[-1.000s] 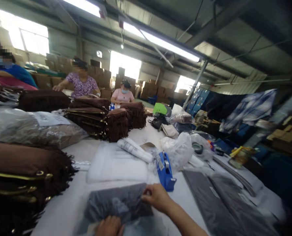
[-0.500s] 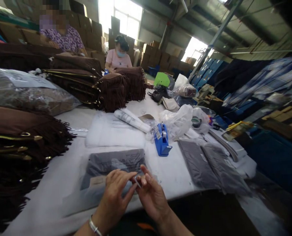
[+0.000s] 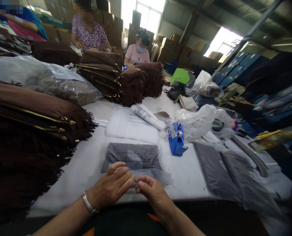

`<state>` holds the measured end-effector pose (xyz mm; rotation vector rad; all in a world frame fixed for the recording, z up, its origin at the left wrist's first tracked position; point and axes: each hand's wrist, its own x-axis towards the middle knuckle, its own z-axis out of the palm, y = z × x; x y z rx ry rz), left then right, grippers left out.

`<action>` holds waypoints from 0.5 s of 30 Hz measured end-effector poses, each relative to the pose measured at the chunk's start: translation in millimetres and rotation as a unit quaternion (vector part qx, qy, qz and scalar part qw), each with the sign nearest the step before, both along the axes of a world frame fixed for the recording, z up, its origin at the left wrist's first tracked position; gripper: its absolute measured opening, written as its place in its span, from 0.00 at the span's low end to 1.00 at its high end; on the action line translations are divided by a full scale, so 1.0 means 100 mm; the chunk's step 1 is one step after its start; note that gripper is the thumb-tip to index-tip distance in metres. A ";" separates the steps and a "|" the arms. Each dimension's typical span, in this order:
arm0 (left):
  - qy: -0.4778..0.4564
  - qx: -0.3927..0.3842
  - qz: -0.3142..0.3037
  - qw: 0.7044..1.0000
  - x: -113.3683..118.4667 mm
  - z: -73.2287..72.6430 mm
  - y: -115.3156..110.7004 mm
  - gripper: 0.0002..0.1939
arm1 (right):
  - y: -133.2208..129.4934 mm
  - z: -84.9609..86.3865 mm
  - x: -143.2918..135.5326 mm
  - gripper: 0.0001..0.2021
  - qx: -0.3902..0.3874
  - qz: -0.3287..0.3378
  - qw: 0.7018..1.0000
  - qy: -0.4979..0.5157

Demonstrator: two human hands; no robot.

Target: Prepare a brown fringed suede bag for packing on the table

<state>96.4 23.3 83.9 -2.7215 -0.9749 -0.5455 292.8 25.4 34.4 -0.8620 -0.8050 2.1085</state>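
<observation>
A dark grey item in a clear printed plastic bag (image 3: 133, 157) lies flat on the white table, its near end folded over. My left hand (image 3: 114, 184), with a silver bracelet at the wrist, is over the bag's near left part, palm down. Its fingers are bent and closed, meeting the fingertips of my right hand (image 3: 154, 193). That hand is pinched, thumb against forefinger, just in front of the bag. Whatever is between the fingers is too small to make out. A blue tape dispenser (image 3: 177, 141) stands beyond my right hand.
Brown fringed bags (image 3: 28, 131) are piled at the left, with more (image 3: 131, 82) further back. Two bagged grey items (image 3: 216, 170) lie at the right. White plastic bags (image 3: 127, 126) are stacked behind the work. A co-worker (image 3: 137, 54) sits across the table; others are further left.
The bag's near end, earlier spread towards me, is now folded up. My hands held a small clear strip between them; it no longer shows. The view has swung left.
</observation>
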 end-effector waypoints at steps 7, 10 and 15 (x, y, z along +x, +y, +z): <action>-0.104 -0.186 0.286 0.934 -0.83 -0.07 -0.09 0.17 | 0.51 0.21 -0.16 0.13 0.156 0.183 0.957 -0.164; -0.135 -0.301 0.337 0.882 -0.95 -0.28 -0.22 0.17 | 0.82 0.34 -0.43 0.12 0.259 0.295 0.891 -0.227; -0.202 -0.324 0.422 0.822 -0.87 -0.54 -0.32 0.18 | 1.06 0.37 -1.16 0.11 0.448 0.428 0.693 -0.369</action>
